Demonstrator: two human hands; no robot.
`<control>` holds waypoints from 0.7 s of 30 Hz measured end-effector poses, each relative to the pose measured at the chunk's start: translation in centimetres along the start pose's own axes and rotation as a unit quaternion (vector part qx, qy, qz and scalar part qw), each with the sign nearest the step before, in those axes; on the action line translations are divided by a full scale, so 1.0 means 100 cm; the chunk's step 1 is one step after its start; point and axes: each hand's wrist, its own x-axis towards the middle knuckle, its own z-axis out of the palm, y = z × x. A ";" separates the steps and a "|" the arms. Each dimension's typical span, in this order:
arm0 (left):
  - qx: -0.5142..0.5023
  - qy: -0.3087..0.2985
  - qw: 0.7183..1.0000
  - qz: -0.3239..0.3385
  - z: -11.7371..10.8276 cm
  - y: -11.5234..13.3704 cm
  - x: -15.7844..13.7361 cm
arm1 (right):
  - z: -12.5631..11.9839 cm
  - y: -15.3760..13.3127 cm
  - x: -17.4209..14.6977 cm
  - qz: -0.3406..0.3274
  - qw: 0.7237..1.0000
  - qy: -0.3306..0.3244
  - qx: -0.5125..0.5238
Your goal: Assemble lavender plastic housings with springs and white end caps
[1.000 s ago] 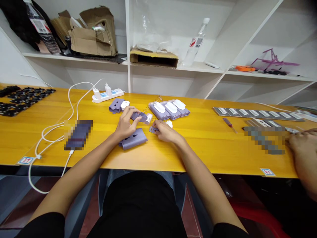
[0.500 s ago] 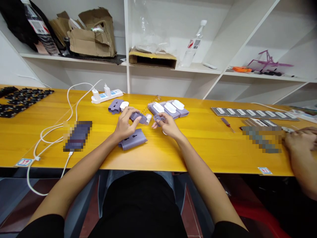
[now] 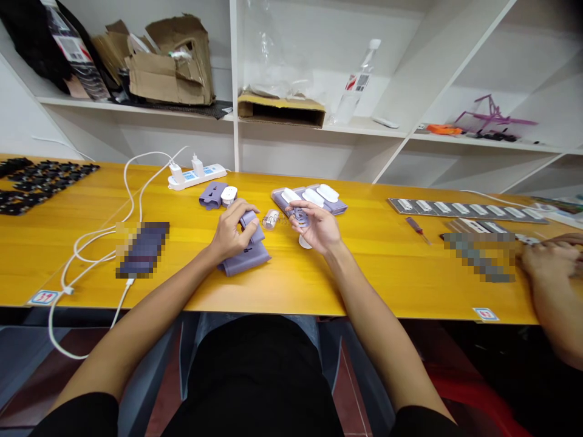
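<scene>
My left hand (image 3: 233, 227) is closed around a purple plastic casing (image 3: 252, 230), held just above a second purple casing (image 3: 245, 260) with dark slots lying on the table. To its right, my right hand (image 3: 321, 226) has its palm turned partly up, with a clear plastic piece (image 3: 301, 216) held at the fingers. Between the hands, a thin coiled spring (image 3: 283, 218) reaches from my right fingers towards a small clear cylindrical part (image 3: 270, 220); whether they are joined I cannot tell. A white round piece (image 3: 304, 243) shows below my right hand.
Behind are purple casings with white oval covers (image 3: 328, 193), another purple casing (image 3: 212, 195) and a white socket block (image 3: 229, 194). A power strip (image 3: 198, 176), cables and a blurred phone (image 3: 143, 250) lie left. Rightward are a screwdriver (image 3: 416, 228), a metal strip (image 3: 469, 210) and a co-worker's hand (image 3: 553, 261).
My left hand has tilted the casing and lowered it slightly. My right hand has turned palm-up and moved right. The spring has come down from behind to between my hands.
</scene>
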 end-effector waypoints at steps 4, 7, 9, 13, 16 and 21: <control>-0.002 -0.007 1.000 0.000 0.000 0.000 0.001 | 0.005 -0.003 -0.003 0.003 1.000 -0.010 -0.010; -0.003 -0.012 1.000 -0.005 0.002 0.001 0.000 | 0.008 0.001 -0.005 -0.008 0.999 0.006 -0.034; -0.011 -0.011 1.000 -0.014 0.003 0.000 0.000 | 0.009 0.004 -0.006 -0.015 0.999 0.010 -0.051; -0.054 0.002 0.997 -0.056 0.006 -0.004 -0.002 | 0.006 0.008 -0.007 -0.030 0.993 -0.017 -0.110; -0.099 0.011 0.990 -0.096 0.008 -0.008 -0.001 | 0.003 0.010 -0.007 -0.049 0.973 -0.029 -0.222; -0.174 0.039 0.967 -0.183 0.011 -0.015 0.002 | 0.005 0.017 -0.008 -0.111 0.912 -0.041 -0.392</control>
